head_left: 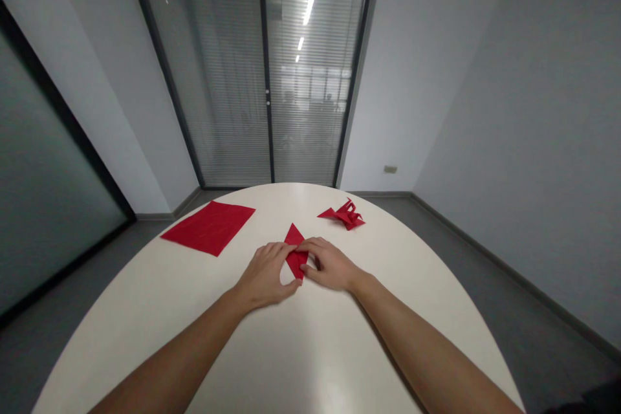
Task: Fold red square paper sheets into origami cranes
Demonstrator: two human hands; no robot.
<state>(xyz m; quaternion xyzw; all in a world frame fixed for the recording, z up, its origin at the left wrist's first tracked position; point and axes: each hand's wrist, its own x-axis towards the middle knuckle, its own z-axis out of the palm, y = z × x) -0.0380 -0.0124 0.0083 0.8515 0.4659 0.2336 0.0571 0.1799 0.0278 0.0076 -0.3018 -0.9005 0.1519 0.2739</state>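
Observation:
A small piece of red paper [294, 261], folded into a narrow diamond, lies on the white table between my hands. My left hand [264, 275] grips it from the left, the fingertips on its middle and the thumb at its near tip. From the right, my right hand [332, 264] holds it too, with curled fingers across the middle and the thumb at the lower right edge. The fingers of both hands meet over the paper and hide part of it.
On the round white table [310, 349], a flat red paper sheet [209, 228] lies at the far left. Folded red paper cranes [345, 213] sit at the far right, overlapping. Beyond the table's far edge is a glass partition with blinds [310, 129].

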